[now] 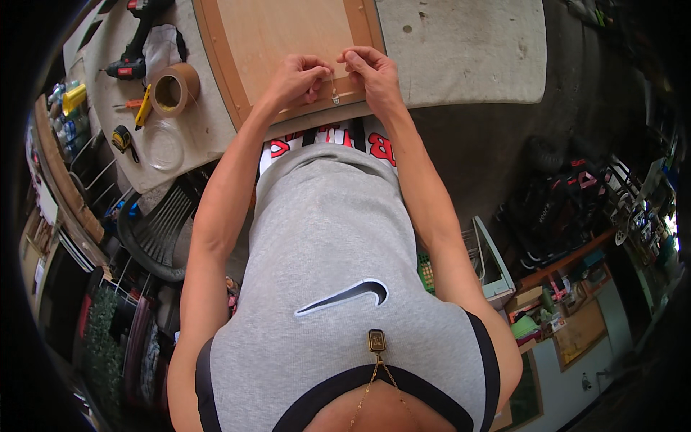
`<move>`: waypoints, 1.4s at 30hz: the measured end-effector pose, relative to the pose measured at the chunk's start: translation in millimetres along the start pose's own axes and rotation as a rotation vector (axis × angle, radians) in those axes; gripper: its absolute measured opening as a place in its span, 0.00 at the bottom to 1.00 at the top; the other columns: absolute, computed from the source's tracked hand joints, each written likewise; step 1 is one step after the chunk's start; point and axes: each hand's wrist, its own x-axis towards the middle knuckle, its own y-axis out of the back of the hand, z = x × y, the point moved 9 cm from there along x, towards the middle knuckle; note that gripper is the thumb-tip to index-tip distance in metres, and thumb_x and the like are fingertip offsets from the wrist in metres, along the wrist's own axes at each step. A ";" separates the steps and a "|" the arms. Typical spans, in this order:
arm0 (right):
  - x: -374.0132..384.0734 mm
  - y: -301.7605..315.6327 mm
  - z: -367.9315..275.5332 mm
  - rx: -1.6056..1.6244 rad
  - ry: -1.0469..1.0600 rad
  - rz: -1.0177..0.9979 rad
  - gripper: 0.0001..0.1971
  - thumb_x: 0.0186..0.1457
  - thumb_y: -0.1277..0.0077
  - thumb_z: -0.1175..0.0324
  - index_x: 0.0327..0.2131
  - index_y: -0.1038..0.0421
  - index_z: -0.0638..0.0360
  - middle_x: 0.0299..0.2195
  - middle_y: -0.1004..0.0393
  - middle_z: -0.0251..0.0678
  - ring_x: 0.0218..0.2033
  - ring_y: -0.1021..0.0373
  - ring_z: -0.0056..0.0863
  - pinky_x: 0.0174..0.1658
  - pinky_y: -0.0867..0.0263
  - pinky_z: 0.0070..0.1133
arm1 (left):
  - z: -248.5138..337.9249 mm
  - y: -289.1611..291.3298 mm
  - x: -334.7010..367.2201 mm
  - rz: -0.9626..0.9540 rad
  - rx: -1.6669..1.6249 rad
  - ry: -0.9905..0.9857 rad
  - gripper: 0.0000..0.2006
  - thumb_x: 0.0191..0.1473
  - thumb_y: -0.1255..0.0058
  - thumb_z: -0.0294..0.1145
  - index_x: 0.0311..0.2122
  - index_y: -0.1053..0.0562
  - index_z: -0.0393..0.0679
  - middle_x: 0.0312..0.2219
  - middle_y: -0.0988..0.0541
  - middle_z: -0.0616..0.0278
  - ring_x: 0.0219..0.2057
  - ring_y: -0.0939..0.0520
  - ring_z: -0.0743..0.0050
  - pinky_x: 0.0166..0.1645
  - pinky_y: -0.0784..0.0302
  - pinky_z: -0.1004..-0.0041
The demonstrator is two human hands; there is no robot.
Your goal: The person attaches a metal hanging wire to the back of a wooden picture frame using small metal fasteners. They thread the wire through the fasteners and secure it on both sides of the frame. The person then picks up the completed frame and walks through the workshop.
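Thin pale cord [334, 85] is the fiddly bit here, running from a small metal hanger [335, 101] at the near edge of the framed panel [288, 32] up toward the fingertips, smack in the middle between both hands. Cord looks light and limp, prob weighs nothing and prob a bit slippery, so imo pinch it w/ thumb + index close to the hanger rather than way out at the loose end. Left hand [299, 78] has thumb and index together, looks clamped on the cord. Right hand [373, 75] is just beside it, thumb and index nearly meeting, but can't tell if there's any cord btwn them, too small tbh. Hanger looks stiff, fine to steady w/ a fingertip. Panel lies flat on the pale table [475, 50], near edge toward the person; looks like thin wood w/ a brown border [230, 72], stiff but prob not that heavy for its size. I'd grab it by the border, the middle might flex or dent. Off to the left of the panel, same table: roll of brown tape [191, 88], yellow cutter [144, 106], cordless drill [135, 54], and a yellow-black tape measure [124, 138] near the table's edge. Dark slatted chair [162, 230] below that, fwiw.
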 end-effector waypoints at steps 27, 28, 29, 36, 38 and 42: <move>-37.3 6.3 5.4 -0.124 0.063 0.197 0.08 0.53 0.43 0.70 0.33 0.24 0.67 0.26 0.23 0.29 0.26 0.31 0.12 0.32 0.35 0.12 | -3.1 6.7 11.5 0.097 0.184 -0.056 0.06 0.51 0.46 0.30 0.31 0.23 0.38 0.20 0.24 0.68 0.17 0.28 0.86 0.15 0.35 0.80; -37.2 7.0 5.4 -0.130 0.074 0.205 0.08 0.53 0.43 0.71 0.32 0.24 0.68 0.26 0.23 0.31 0.27 0.29 0.13 0.33 0.32 0.13 | -2.0 7.1 10.9 0.103 0.190 -0.063 0.06 0.51 0.46 0.30 0.31 0.23 0.38 0.20 0.24 0.68 0.16 0.28 0.86 0.15 0.36 0.80; -37.0 7.7 5.4 -0.140 0.085 0.214 0.08 0.52 0.43 0.71 0.32 0.24 0.68 0.25 0.23 0.31 0.27 0.29 0.13 0.32 0.32 0.13 | -1.0 7.0 10.9 0.105 0.189 -0.069 0.06 0.51 0.45 0.30 0.31 0.23 0.38 0.19 0.25 0.69 0.15 0.29 0.86 0.15 0.36 0.80; -37.3 10.4 7.4 -0.200 0.158 0.251 0.07 0.51 0.42 0.71 0.30 0.23 0.66 0.23 0.23 0.30 0.23 0.30 0.12 0.27 0.34 0.12 | 3.9 9.4 7.2 0.213 0.220 -0.109 0.06 0.49 0.45 0.29 0.27 0.24 0.38 0.13 0.28 0.71 0.11 0.32 0.87 0.14 0.38 0.80; -38.4 9.9 6.7 -0.260 0.185 0.275 0.06 0.49 0.41 0.72 0.28 0.23 0.66 0.22 0.24 0.30 0.21 0.31 0.11 0.25 0.36 0.13 | 5.3 10.8 4.9 0.254 0.203 -0.119 0.05 0.48 0.45 0.29 0.26 0.23 0.38 0.13 0.28 0.71 0.11 0.31 0.86 0.14 0.38 0.80; -41.1 6.3 -0.4 -0.396 0.268 0.323 0.04 0.46 0.41 0.74 0.24 0.23 0.64 0.19 0.26 0.31 0.18 0.32 0.13 0.22 0.37 0.15 | 7.1 14.7 0.4 0.335 0.169 -0.125 0.05 0.46 0.46 0.28 0.26 0.23 0.38 0.14 0.26 0.69 0.11 0.28 0.85 0.15 0.36 0.80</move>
